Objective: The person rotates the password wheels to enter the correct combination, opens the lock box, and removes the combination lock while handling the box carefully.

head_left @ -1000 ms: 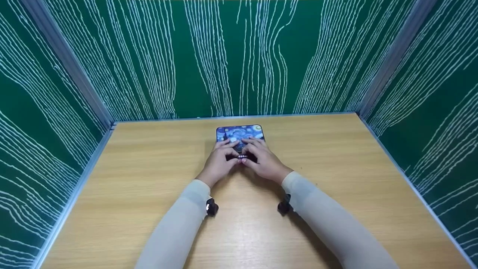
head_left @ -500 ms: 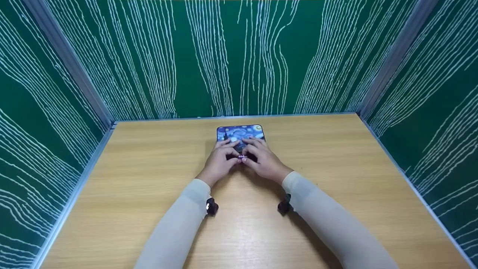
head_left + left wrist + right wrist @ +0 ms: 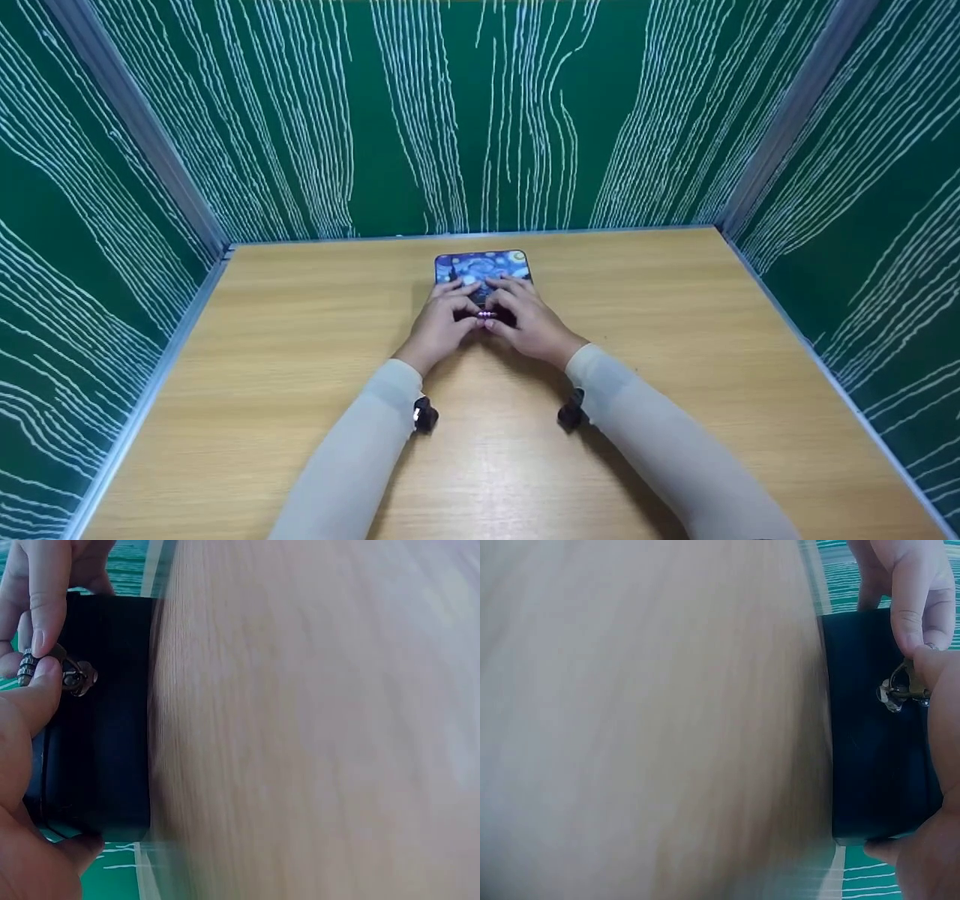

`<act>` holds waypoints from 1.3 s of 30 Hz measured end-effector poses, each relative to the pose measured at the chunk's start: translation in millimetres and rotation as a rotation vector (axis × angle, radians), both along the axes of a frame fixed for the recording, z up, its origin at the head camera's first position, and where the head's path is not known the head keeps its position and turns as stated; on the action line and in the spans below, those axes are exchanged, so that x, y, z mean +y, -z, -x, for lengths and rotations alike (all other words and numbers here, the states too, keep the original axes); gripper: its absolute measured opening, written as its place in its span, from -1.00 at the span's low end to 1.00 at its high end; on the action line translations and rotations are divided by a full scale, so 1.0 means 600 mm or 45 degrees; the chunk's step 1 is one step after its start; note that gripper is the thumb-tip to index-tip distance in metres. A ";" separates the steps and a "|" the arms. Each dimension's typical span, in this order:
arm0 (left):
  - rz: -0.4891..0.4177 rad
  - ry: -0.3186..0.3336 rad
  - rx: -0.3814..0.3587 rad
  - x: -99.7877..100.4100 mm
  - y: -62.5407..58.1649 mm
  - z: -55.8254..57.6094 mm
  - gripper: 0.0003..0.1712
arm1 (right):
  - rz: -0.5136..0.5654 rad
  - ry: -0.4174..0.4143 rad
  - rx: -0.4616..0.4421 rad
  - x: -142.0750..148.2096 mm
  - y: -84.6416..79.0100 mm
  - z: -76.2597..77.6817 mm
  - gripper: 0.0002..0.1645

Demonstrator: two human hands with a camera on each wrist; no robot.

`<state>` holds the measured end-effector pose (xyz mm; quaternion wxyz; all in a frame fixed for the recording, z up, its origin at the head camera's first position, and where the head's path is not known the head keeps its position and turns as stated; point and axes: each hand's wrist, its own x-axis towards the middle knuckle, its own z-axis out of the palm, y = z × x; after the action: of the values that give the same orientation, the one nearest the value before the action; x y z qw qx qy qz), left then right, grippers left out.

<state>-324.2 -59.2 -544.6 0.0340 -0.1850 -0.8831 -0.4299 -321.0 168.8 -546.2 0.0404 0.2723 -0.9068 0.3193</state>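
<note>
A box with a blue swirling night-sky picture on its lid (image 3: 486,267) stands towards the back of the table. Its dark front side (image 3: 101,757) carries a small metal latch (image 3: 88,678), and a combination padlock (image 3: 27,666) with ridged number dials hangs there by its shackle. My left hand (image 3: 441,324) and right hand (image 3: 531,322) meet at the front of the box, thumbs and fingers pinching the padlock from both sides. Other fingers of both hands rest on the lid and along the box's sides. The digits on the dials are too small to read.
The wooden table (image 3: 487,465) stretches around the box on all sides. Green panels with white wavy lines (image 3: 480,112) rise at the back, left and right, joined by grey frame posts (image 3: 142,127). Each sleeved wrist wears a small black camera (image 3: 425,416).
</note>
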 end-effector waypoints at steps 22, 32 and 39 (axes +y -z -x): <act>-0.041 0.013 -0.006 0.000 -0.002 -0.002 -0.94 | 0.010 0.017 0.025 -0.001 0.004 0.002 -0.78; -0.027 0.001 -0.023 0.000 -0.001 -0.001 -0.95 | 0.034 0.006 0.029 -0.001 0.004 0.000 -0.77; -0.027 -0.008 -0.047 0.001 -0.001 0.000 -0.95 | 0.012 0.023 0.010 -0.002 0.002 0.000 -0.80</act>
<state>-324.0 -58.8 -544.2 0.0210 -0.1741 -0.8795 -0.4424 -321.0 167.8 -547.7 0.0480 0.2651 -0.9075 0.3223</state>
